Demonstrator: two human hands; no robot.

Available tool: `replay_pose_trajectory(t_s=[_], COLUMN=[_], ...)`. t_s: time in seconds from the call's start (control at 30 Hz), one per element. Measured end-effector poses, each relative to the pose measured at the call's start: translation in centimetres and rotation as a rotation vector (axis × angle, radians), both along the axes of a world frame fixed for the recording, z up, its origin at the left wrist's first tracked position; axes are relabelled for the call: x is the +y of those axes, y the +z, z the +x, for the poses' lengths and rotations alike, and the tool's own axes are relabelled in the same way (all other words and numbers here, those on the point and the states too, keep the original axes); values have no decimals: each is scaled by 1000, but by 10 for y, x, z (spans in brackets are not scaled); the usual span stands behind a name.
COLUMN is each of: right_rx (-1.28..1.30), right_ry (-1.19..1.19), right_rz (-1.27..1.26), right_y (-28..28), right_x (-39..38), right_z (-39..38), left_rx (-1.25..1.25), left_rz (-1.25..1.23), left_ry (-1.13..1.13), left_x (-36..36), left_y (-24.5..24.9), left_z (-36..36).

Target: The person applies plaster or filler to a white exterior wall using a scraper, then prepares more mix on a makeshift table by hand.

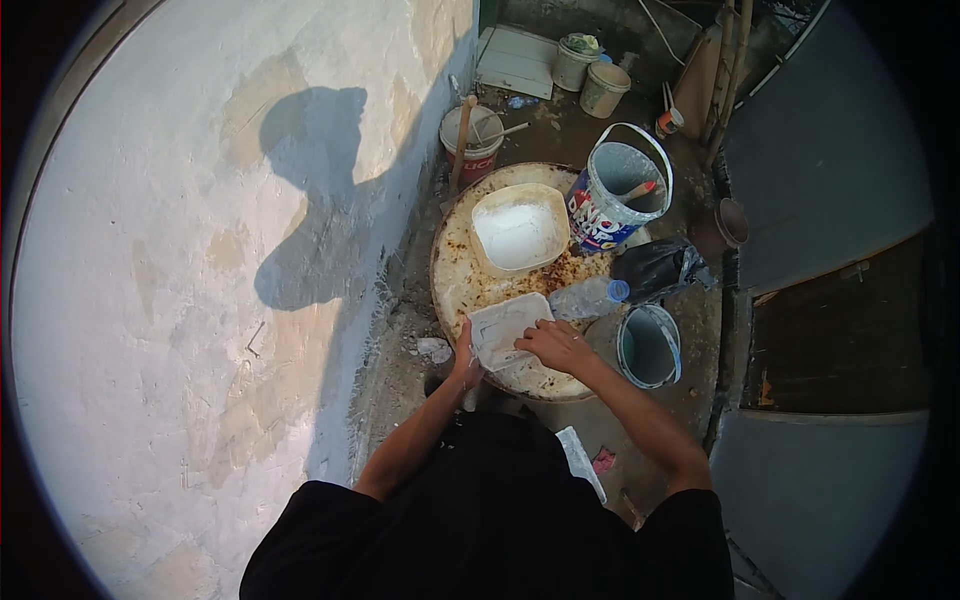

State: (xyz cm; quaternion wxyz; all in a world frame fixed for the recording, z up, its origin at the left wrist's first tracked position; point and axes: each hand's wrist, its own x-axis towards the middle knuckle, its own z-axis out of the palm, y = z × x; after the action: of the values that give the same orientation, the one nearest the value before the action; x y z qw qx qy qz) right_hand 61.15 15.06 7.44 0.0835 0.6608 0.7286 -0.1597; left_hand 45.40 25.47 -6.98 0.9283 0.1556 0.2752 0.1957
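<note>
A whitish, shallow plastic container (505, 325) is tilted at the near edge of a round, rust-stained tabletop (455, 255). My left hand (466, 352) grips its left side. Bent fingers of my right hand (556, 345) reach over its right side; whether they pinch anything is too small to tell. Just beyond, a square tub (520, 228) of white material rests on the tabletop. A clear plastic bottle with a blue cap (590, 298) lies right of the container.
A labelled bucket (605, 205) stands at the tabletop's right rear, near a black bag (655, 268) and another bucket (648, 345). Behind left is a bucket with sticks (475, 135). A patchy wall (200, 300) runs along the left, dark panels (820, 150) along the right.
</note>
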Motion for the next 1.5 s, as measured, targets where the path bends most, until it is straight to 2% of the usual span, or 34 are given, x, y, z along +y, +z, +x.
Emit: replay_pose_trajectory(t_s=[0.27,0.37,0.47,0.57,0.7,0.8,0.9,1.1,1.3,1.5], right_rx=[33,1,34,-19,16,47,106,54,259,213], right_ry=[-48,3,-120,-140,-7,-105,-172,-28,30,-66], right_rz=[113,2,81,93,38,70,298,512,553,581], right_y=[-23,-11,-5,-7,-14,-2,-25,-55,-62,-46], right_x=[1,0,4,13,6,-5,-14,-14,-6,-12], right_z=[-10,-8,0,-6,-21,-19,-8,15,3,11], left_rx=[-42,-13,-16,-9,-14,-32,-60,-81,-98,-50], left_rz=[4,6,2,14,40,36,1,-1,13,12], left_ry=[-9,-4,2,15,-16,-21,-1,-11,-43,3], left_x=[0,0,-1,-3,0,-1,0,0,1,-1], left_y=[-5,-2,-5,-5,-7,-9,-7,-5,-3,-2], left_z=[0,1,2,2,-1,-1,3,3,-1,1])
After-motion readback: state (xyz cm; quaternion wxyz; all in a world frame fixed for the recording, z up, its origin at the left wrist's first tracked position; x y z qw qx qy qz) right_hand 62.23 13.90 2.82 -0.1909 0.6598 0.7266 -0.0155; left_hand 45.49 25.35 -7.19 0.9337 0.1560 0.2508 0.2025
